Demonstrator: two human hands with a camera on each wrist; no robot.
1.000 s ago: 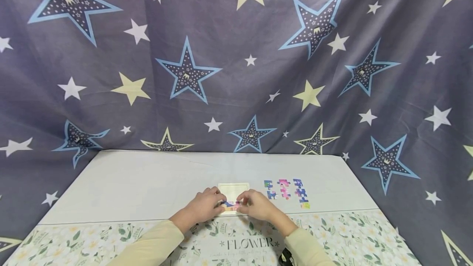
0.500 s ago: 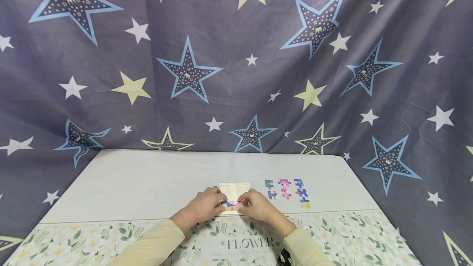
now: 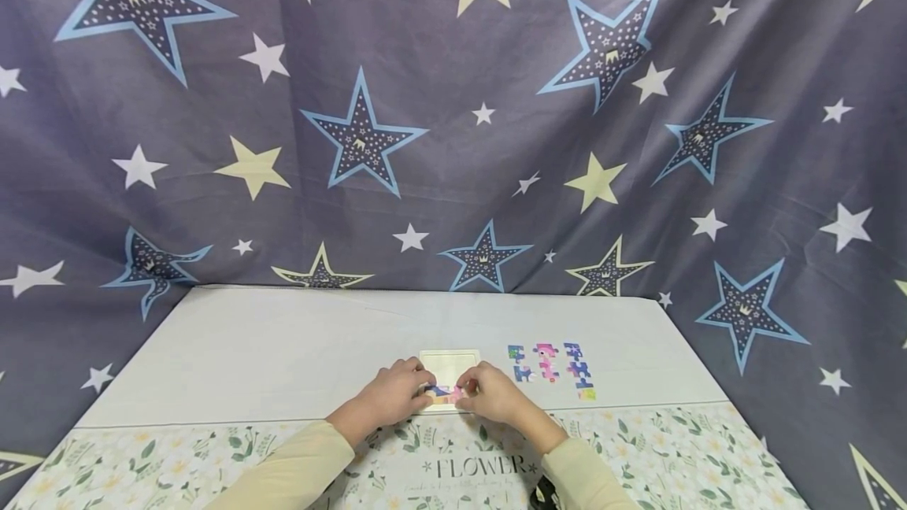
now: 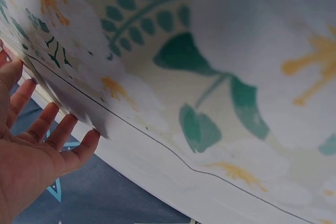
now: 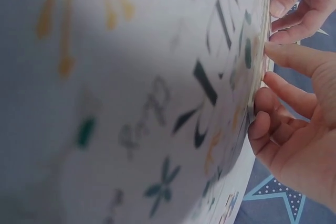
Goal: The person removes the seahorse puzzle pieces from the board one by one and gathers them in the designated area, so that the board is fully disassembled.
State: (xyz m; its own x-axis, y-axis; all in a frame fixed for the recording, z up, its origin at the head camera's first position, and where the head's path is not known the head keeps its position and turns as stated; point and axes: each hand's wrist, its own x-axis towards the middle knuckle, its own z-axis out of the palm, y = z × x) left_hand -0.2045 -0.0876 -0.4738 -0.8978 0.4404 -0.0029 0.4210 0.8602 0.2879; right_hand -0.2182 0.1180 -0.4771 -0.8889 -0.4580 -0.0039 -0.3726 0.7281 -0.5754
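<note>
A small cream puzzle tray (image 3: 453,368) lies on the table between my hands, its far part bare. Joined puzzle pieces (image 3: 441,396) in blue, yellow and pink fill its near strip. My left hand (image 3: 398,393) touches the tray's left side, thumb and forefinger at the pieces' edge; in the left wrist view its other fingers (image 4: 65,127) spread loosely. With thumb and forefinger, my right hand (image 3: 492,393) pinches a pink puzzle piece (image 3: 457,393) at the strip's right end. In the right wrist view its remaining fingers (image 5: 265,124) curl beside the tray edge (image 5: 257,72).
Right of the tray lie loose puzzle pieces in columns: blue-green pieces (image 3: 520,372), pink pieces (image 3: 546,360) and blue pieces (image 3: 577,369) with a yellow-green piece (image 3: 586,394) below. A floral cloth (image 3: 283,447) covers the near table; a star-patterned curtain (image 3: 425,203) hangs behind.
The right fingers have shifted very slightly at the pink piece, more of which shows now. The left hand, tray and loose pieces stay where they were.
</note>
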